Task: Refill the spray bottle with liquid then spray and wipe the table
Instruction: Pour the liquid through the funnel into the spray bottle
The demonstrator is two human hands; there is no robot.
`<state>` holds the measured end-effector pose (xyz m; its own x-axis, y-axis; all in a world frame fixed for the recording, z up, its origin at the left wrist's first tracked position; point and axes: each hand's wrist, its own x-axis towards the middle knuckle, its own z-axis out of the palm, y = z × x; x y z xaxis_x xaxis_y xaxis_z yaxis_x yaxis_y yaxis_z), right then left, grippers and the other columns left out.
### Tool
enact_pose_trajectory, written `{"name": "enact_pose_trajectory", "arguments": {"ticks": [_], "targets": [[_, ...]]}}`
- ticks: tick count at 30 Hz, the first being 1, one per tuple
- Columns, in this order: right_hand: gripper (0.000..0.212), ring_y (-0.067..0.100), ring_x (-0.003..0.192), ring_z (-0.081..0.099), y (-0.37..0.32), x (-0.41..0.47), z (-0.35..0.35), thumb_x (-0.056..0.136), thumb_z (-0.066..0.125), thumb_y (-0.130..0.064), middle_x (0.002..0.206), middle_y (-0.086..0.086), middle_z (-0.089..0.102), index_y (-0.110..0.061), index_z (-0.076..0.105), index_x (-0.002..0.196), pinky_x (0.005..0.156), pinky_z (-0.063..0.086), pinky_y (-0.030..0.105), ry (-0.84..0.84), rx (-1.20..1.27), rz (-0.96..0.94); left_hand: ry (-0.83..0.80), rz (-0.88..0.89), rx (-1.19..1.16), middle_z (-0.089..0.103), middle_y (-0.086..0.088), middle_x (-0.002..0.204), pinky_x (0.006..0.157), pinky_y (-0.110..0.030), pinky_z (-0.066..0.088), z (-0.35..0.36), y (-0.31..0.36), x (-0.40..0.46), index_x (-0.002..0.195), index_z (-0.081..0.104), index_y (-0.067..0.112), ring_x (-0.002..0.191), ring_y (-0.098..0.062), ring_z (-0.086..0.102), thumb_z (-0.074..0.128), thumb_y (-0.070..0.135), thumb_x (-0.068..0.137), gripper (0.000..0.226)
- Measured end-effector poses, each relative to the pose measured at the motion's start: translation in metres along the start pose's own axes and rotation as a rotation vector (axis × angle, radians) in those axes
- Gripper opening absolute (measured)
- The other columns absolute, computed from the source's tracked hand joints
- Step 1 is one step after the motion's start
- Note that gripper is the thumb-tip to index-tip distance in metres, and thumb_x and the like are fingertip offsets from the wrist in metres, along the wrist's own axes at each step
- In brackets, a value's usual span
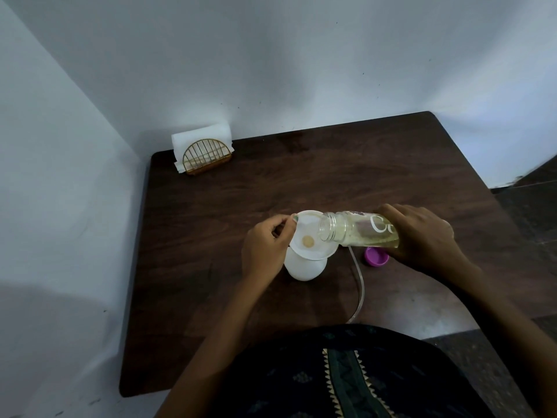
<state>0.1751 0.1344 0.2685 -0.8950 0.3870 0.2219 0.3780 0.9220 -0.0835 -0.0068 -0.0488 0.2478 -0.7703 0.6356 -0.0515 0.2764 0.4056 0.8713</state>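
Note:
A white spray bottle (pixel 303 265) stands in the middle of the dark wooden table (pixel 346 176), with a white funnel (pixel 310 236) seated in its neck. My left hand (pixel 266 245) pinches the funnel's left rim. My right hand (pixel 422 236) grips a clear refill bottle (pixel 358 229) of yellowish liquid, tipped almost flat with its open mouth over the funnel. A little liquid shows at the funnel's hole. A clear dip tube (pixel 358 288) lies on the table, curving toward me.
A purple cap (pixel 376 257) lies on the table under the refill bottle. A gold wire holder with white napkins (pixel 203 152) stands in the far left corner against the white walls. My patterned dark clothing covers the table's near edge.

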Motion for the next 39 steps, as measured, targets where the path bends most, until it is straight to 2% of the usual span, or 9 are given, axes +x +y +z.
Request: {"name": "enact_pose_trajectory", "arguments": {"ticks": [6,10,13,20,29,34,39], "targets": [[0.05,0.025,0.056,0.06,-0.0028,0.0012,-0.0031,0.048,0.092,-0.02,0.071,0.001,0.064,-0.013,0.062,0.087,0.052,0.011,0.013,-0.023,0.002,-0.001,-0.003,0.003,0.001,0.066,0.001,0.067,0.053,-0.03,0.04,-0.0002,0.0006,-0.0006,0.09,0.073,0.025,0.058,-0.009,0.056,0.054,0.036,0.093,0.022],[0.051,0.024,0.055,0.06,-0.004,0.0001,-0.0055,0.046,0.093,-0.019,0.069,0.002,0.064,-0.013,0.062,0.086,0.055,0.008,0.008,-0.021,0.001,-0.005,-0.007,0.009,0.002,0.065,0.001,0.066,0.052,-0.028,0.039,0.0001,0.0002,-0.0011,0.091,0.073,0.024,0.057,-0.008,0.055,0.054,0.036,0.094,0.022],[0.051,0.024,0.054,0.06,-0.0045,0.0001,-0.0064,0.045,0.093,-0.02,0.068,0.002,0.064,-0.013,0.063,0.086,0.052,0.01,0.01,-0.024,-0.003,-0.003,-0.007,0.004,-0.001,0.066,0.003,0.066,0.052,-0.028,0.04,0.0004,-0.0001,-0.0011,0.092,0.073,0.025,0.058,-0.008,0.055,0.054,0.036,0.093,0.022],[0.046,0.025,0.058,0.059,-0.0019,-0.0007,-0.0031,0.052,0.09,-0.02,0.071,0.001,0.062,-0.013,0.061,0.087,0.05,0.011,0.014,-0.036,0.009,0.003,0.003,-0.009,-0.003,0.069,0.003,0.072,0.059,-0.037,0.049,0.001,-0.0004,-0.0016,0.092,0.072,0.027,0.066,-0.013,0.062,0.055,0.038,0.093,0.021],[0.05,0.025,0.057,0.06,-0.0045,-0.0003,-0.0064,0.049,0.092,-0.02,0.072,0.002,0.064,-0.013,0.063,0.088,0.056,0.008,0.008,-0.045,-0.007,0.015,0.007,-0.016,-0.002,0.069,0.004,0.074,0.06,-0.037,0.048,0.001,-0.0004,-0.0015,0.094,0.073,0.026,0.068,-0.012,0.063,0.054,0.037,0.093,0.021],[0.051,0.024,0.057,0.061,-0.0048,0.0009,-0.0073,0.048,0.093,-0.022,0.071,0.001,0.064,-0.013,0.064,0.088,0.057,0.006,0.008,-0.041,-0.022,0.012,0.006,-0.008,0.002,0.066,0.005,0.068,0.054,-0.027,0.041,0.0011,-0.0019,-0.0008,0.093,0.072,0.027,0.061,-0.008,0.058,0.054,0.037,0.093,0.021],[0.054,0.023,0.053,0.06,-0.0067,0.0019,-0.0097,0.042,0.094,-0.021,0.069,0.002,0.065,-0.012,0.064,0.086,0.057,0.006,0.007,-0.025,-0.032,0.0,0.013,-0.013,0.004,0.068,0.004,0.07,0.055,-0.028,0.042,0.001,-0.0006,-0.001,0.096,0.073,0.026,0.062,-0.009,0.059,0.054,0.038,0.093,0.022]]}}
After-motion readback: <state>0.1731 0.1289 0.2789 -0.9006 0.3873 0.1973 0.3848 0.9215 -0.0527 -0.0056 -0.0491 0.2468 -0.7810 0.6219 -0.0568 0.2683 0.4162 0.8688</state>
